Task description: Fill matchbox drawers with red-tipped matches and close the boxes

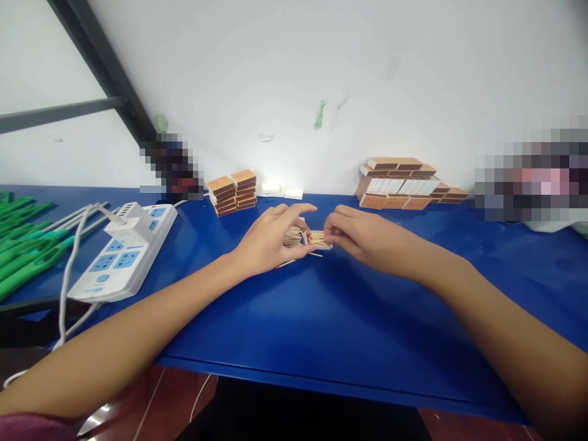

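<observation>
A small white matchbox tray with matches in it lies on the blue table between my hands. Beside its left end is a loose pile of matches, partly covered by my left hand. That hand's index finger is raised away from the thumb, and the thumb rests near the tray's left corner. My right hand is closed in a pinch at the right end of the tray; what its fingertips hold is hidden. A few stray matches lie in front of the tray.
Matchboxes are stacked at the back left and, in a larger stack, at the back right. Two white trays stand by the wall. To the left are a power strip with cables and green-handled tools.
</observation>
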`<state>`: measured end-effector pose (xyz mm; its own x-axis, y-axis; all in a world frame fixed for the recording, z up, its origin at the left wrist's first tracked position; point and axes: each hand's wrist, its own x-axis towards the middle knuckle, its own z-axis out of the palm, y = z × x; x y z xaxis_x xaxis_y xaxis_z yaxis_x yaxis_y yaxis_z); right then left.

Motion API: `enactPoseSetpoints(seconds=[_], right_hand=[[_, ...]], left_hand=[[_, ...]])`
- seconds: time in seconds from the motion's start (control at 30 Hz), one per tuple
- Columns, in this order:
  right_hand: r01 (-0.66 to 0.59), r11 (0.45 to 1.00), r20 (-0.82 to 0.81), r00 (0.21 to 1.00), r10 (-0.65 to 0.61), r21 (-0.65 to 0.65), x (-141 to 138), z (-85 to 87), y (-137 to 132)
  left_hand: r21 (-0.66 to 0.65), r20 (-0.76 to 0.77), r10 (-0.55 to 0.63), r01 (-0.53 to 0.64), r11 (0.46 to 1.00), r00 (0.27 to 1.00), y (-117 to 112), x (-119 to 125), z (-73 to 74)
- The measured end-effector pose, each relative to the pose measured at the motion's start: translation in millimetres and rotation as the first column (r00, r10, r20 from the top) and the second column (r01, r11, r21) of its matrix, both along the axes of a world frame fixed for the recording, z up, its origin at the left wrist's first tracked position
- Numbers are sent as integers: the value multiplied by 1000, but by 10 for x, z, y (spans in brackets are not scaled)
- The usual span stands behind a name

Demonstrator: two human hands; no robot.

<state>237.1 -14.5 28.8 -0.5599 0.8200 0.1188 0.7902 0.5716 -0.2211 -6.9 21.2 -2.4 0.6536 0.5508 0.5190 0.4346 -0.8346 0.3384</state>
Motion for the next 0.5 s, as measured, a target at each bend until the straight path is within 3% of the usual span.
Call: enactPoseSetpoints(seconds=[0.5], right_hand=[[42,998,-55,998,-39,46,-17,-43,22]], left_hand=[[-21,37,19,-19,1000,999,-8,-5,17]])
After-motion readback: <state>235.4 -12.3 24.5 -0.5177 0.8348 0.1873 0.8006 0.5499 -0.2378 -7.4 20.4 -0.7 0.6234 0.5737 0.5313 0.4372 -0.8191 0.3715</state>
